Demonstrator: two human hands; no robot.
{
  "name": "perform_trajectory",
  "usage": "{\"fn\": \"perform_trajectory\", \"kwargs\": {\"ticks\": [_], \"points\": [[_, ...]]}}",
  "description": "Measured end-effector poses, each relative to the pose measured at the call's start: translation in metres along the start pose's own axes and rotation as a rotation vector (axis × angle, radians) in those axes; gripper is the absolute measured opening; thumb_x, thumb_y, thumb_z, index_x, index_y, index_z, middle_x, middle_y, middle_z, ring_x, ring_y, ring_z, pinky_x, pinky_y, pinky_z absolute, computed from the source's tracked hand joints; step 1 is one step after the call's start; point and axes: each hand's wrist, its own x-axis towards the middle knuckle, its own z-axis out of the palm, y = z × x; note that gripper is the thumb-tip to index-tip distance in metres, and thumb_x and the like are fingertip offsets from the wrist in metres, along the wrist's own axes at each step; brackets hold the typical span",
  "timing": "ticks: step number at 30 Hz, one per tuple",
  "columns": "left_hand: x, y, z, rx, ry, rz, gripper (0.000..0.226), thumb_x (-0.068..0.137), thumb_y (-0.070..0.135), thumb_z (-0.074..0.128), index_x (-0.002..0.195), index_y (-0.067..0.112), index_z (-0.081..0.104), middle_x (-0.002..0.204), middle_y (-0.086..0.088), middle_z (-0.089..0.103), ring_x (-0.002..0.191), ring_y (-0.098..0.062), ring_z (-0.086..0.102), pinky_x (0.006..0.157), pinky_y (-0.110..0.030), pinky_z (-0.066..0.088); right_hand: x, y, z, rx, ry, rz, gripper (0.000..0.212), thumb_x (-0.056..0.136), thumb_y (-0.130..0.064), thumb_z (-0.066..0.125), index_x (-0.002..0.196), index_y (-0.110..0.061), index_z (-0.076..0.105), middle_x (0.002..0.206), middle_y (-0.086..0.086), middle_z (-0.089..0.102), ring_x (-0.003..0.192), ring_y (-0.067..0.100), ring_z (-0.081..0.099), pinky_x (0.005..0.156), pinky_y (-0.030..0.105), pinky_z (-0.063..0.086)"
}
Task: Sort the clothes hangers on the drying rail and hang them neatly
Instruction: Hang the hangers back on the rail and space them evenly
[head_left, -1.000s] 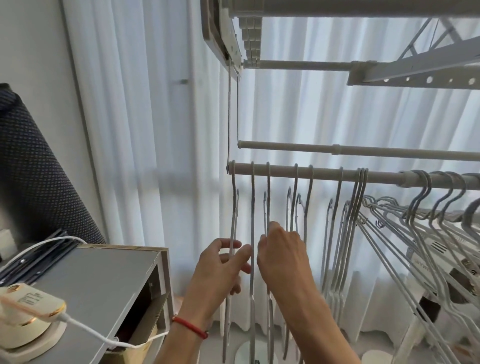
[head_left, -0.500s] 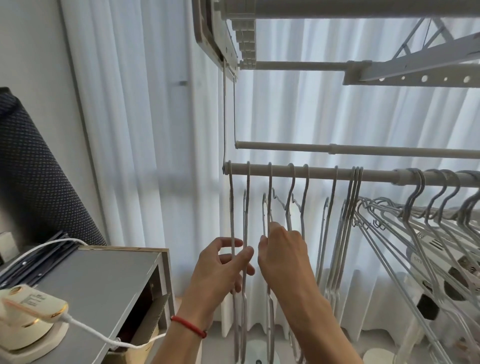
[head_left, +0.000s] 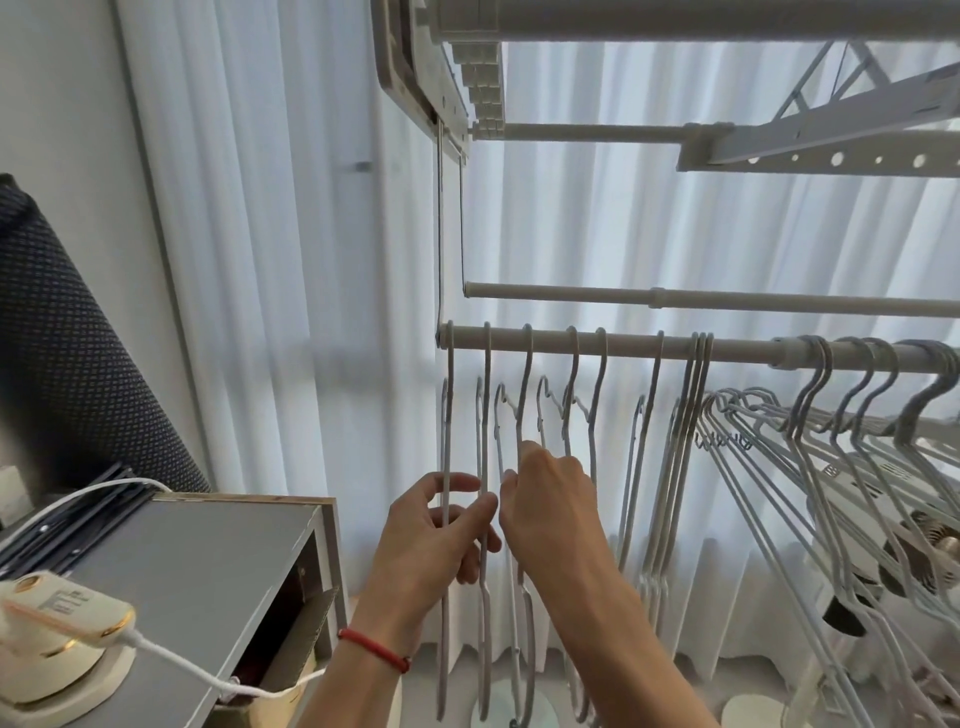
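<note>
**Hangers under both hands at the rail's left end**

Hangers (head_left: 524, 415) hook along the drying rail (head_left: 623, 344), thin and pale grey, most of them edge-on to me. My left hand (head_left: 434, 540) curls its fingers round the two leftmost, the first hanger (head_left: 445, 447) and the second hanger (head_left: 486, 415), holding their wires together below the hooks. My right hand (head_left: 550, 499) is just beside it, fingertips pinching the third hanger (head_left: 521, 410) near its neck; the back of that hand hides how the fingers close. A red cord (head_left: 375, 649) circles my left wrist.

Further right on the rail a tight bunch of three (head_left: 693, 415) hangs straight, and past them a tangled cluster (head_left: 831, 447) leans sideways, shoulders overlapping. A thinner second rail (head_left: 727, 300) runs just above and behind. White curtains (head_left: 291, 260) fill the background.

At my lower left stands a grey cabinet (head_left: 197, 561) with a cream device (head_left: 52, 623) on top, its white cable (head_left: 182, 670) trailing over the edge. A dark patterned roll (head_left: 67, 364) leans against the wall behind it.
</note>
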Motion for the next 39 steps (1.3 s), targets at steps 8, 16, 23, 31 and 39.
{"fn": "perform_trajectory", "kwargs": {"ticks": [8,16,23,31,39], "points": [[-0.006,0.007,0.000,0.159,0.036,-0.035,0.038,0.089,0.048,0.069,0.117,0.026,0.058,0.080,-0.004,0.076,0.056,-0.014,0.063,0.063,-0.035,0.059,-0.006,0.006,-0.006,0.035,0.069,-0.028,0.020,0.106,-0.032,0.049,0.113,-0.014,0.055,0.086,0.000,0.062,0.077,0.016,0.061,0.064,0.025,0.047],[-0.032,0.054,0.043,0.580,0.319,0.667,0.020,0.091,0.022,0.065,0.111,0.025,0.067,0.104,0.015,0.067,0.091,0.004,0.064,0.080,-0.004,0.047,-0.030,0.048,-0.037,0.186,0.510,-0.077,0.031,0.098,-0.020,0.061,0.129,-0.014,0.063,0.119,0.002,0.062,0.099,0.020,0.064,0.086,0.030,0.049],[-0.008,0.057,0.097,0.705,0.103,0.426,0.042,0.096,0.010,0.063,0.137,0.019,0.060,0.139,0.005,0.059,0.125,-0.010,0.058,0.109,-0.025,0.044,-0.015,0.062,-0.043,0.070,0.126,0.025,0.033,0.102,-0.019,0.049,0.133,-0.008,0.052,0.108,0.009,0.070,0.109,0.029,0.063,0.081,0.034,0.043],[-0.002,0.047,0.099,0.787,0.177,0.412,0.039,0.097,0.019,0.062,0.136,0.018,0.060,0.136,0.002,0.060,0.118,-0.014,0.062,0.106,-0.026,0.046,-0.009,0.067,-0.036,0.071,0.121,0.003,0.026,0.100,-0.016,0.045,0.118,-0.004,0.061,0.088,0.011,0.072,0.088,0.031,0.061,0.065,0.038,0.035],[0.034,0.073,0.114,1.081,0.306,0.444,0.017,0.098,0.021,0.062,0.102,0.007,0.070,0.098,-0.011,0.075,0.094,-0.027,0.072,0.078,-0.030,0.053,-0.010,0.065,-0.032,0.145,0.147,-0.020,0.023,0.096,-0.014,0.048,0.109,-0.009,0.067,0.066,0.011,0.066,0.074,0.032,0.060,0.073,0.043,0.049]]}}
